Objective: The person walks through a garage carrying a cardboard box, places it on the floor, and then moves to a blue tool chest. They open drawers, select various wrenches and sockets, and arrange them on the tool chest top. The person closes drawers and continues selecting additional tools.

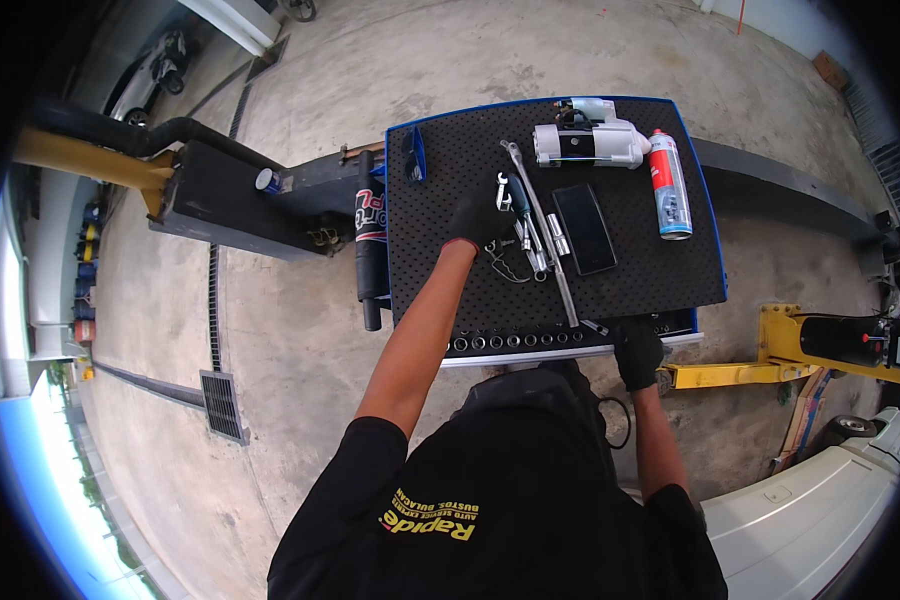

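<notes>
My left hand (478, 220), in a black glove, is over the dark perforated mat on top of the tool cart (440, 285), beside a group of chrome tools. Its fingers blend into the mat. Close to it are a wrench (503, 192), a dark-handled tool (519, 192) and a bent wire clip (508, 265). A long ratchet bar (542, 225) lies slanted, with a socket (558, 240) beside it. My right hand (638, 352), also black-gloved, reaches over the front edge of the open drawer (530, 354); its fingertips are hard to make out. Several sockets (497, 342) line the drawer.
Farther back on the mat are a starter motor (590, 143), a spray can (671, 188), a dark phone (584, 229) and safety glasses (414, 155). Lift arms (220, 190) stand left, another yellow arm (740, 374) right. A white vehicle (820, 520) is at lower right.
</notes>
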